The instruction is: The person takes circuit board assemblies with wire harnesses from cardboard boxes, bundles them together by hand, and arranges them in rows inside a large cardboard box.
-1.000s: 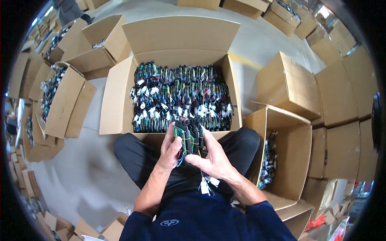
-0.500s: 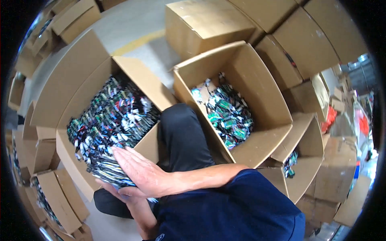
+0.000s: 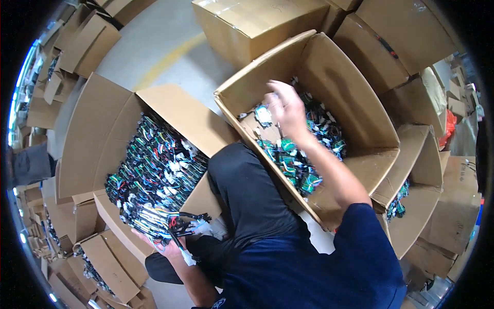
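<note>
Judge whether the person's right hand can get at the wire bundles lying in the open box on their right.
Probably yes: the right hand is already inside the open box, just above the wire bundles, with the flaps folded back and nothing covering them.

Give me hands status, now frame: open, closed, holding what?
Left hand: closed under a bundle of wire harnesses, holding it.
Right hand: over the right-side cardboard box, fingers loosely curled; cannot tell whether it grips anything.

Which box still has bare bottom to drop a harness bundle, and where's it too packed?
The box on the right has bare cardboard floor along its near edge, beyond the wire pile under the right hand. The left box is packed full. The left hand holds a bundle.
</note>
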{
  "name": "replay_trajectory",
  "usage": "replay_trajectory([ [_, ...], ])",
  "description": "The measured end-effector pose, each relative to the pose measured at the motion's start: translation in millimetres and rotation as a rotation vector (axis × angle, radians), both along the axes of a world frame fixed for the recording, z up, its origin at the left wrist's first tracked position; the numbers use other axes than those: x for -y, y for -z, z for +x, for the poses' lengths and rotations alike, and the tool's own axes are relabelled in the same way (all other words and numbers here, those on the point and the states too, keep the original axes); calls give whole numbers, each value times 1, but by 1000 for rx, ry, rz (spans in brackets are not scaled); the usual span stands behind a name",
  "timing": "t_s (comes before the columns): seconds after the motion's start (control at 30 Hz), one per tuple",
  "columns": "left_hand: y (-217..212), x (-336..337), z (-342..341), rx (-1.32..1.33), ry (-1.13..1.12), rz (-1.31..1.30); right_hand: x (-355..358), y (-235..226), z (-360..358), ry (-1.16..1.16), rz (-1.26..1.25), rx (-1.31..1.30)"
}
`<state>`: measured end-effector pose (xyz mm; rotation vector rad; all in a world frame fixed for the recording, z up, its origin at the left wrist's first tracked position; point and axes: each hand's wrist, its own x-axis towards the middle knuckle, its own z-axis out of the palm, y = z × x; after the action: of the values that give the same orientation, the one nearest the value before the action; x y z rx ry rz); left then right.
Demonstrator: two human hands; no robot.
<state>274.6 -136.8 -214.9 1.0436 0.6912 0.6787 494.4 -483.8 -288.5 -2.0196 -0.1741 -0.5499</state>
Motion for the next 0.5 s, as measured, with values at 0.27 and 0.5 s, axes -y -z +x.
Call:
replay_trajectory([
  [0.27,46,-35,-38,-15,221,255,13,266,35,-113,-496,-1042],
  [0.5,12,-11,-39,15,93,-322,-14,331,46,249,-208,-952],
])
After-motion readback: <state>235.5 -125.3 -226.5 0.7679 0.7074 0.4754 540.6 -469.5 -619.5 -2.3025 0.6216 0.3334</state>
